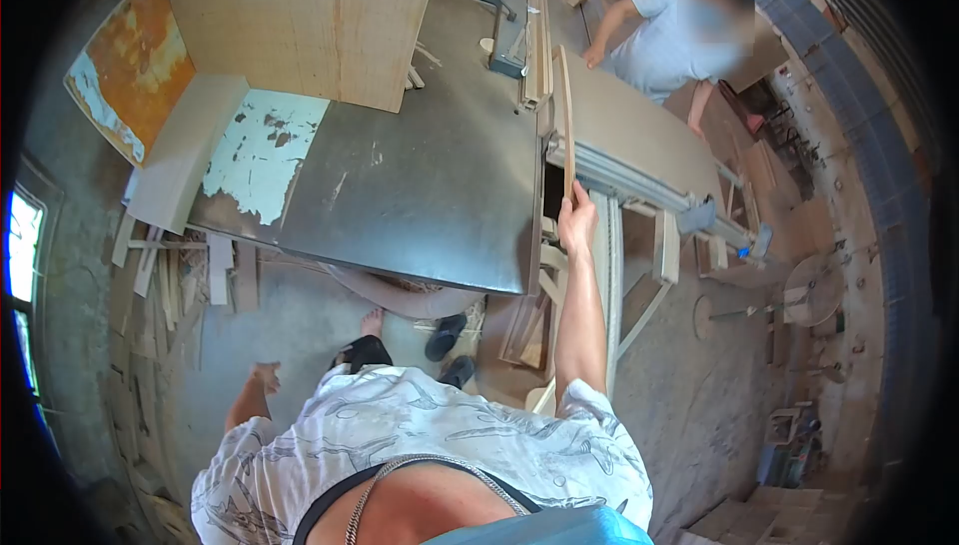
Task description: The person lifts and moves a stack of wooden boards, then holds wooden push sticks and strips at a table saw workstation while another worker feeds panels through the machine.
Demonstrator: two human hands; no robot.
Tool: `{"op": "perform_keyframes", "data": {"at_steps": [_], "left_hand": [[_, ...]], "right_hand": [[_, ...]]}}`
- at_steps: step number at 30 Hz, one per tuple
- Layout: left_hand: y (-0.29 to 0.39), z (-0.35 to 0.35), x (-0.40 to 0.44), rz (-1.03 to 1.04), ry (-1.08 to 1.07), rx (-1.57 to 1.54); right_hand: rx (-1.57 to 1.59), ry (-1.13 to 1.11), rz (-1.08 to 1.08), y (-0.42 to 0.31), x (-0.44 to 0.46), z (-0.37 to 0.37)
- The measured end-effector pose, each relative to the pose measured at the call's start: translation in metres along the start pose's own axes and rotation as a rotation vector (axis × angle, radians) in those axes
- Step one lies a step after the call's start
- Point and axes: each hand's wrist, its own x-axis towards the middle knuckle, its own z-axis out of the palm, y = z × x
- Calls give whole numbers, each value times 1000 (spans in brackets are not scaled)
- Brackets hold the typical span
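My right hand (577, 220) is closed on the near end of a long, thin wooden strip (567, 125), which stands on edge beside the metal rail (639, 177) of the saw table. My left hand (265, 377) hangs low at my left side over the floor, with its fingers apart and nothing in it. Between the two, the dark table top (420, 185) spreads out ahead of me. A grey and green metal fence piece (509, 45) sits near the far end of the strip.
A co-worker (669, 40) in a light shirt stands across the sliding table (639, 120). A large curved plywood panel (300, 25) rests at the table's back left. Scrap wood (165, 285) leans at left; black slippers (446, 337) lie on the floor.
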Motion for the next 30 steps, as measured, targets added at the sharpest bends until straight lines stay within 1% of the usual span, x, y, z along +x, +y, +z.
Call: {"op": "perform_keyframes", "data": {"at_steps": [1,2,3,4,5,6,7,8,10,12,13,14,16,17,18,20,22,24,27,29,30], "left_hand": [[11,0,22,0,54,-40],[22,4,37,-1,113,-78],[33,9,39,135,111,-82],[49,12,39,275,113,-89],[69,21,30,358,123,-114],[87,33,21,440,134,-134],[106,39,16,498,95,-94],[122,46,9,561,53,-53],[150,67,-11,652,44,89],[173,97,-33,689,34,305],[180,116,-38,700,-29,350],[192,135,-44,716,-86,396],[210,178,-91,855,-187,494],[217,202,-99,860,-306,485],[223,226,-108,864,-423,473],[231,268,-170,808,-642,277],[240,318,-175,676,-837,154],[243,352,-221,599,-970,10],[242,414,-241,532,-1064,-155],[237,451,-247,473,-1084,-228],[233,463,-250,443,-1091,-264]], "right_hand": [[-61,26,-73,8,24,11],[8,-35,74,-8,47,9],[76,-94,231,-23,65,6],[109,-108,251,-23,74,12],[141,-121,273,-21,83,18],[147,-160,314,-37,75,11],[152,-198,358,-47,67,7],[142,-183,308,-36,46,9],[119,-151,207,-8,7,16],[87,-144,145,-6,-33,10],[75,-122,91,-9,-49,4],[105,-139,123,-6,-62,4],[67,-137,157,-15,-91,-10],[46,-137,172,-22,-105,-16],[34,-120,137,-25,-119,-20],[41,-108,165,-27,-144,-27],[43,-123,203,-33,-166,-35],[92,-109,192,-23,-196,-38],[94,-111,202,-16,-264,-53],[82,-135,253,-32,-310,-78],[89,-110,220,-33,-332,-86]]}}
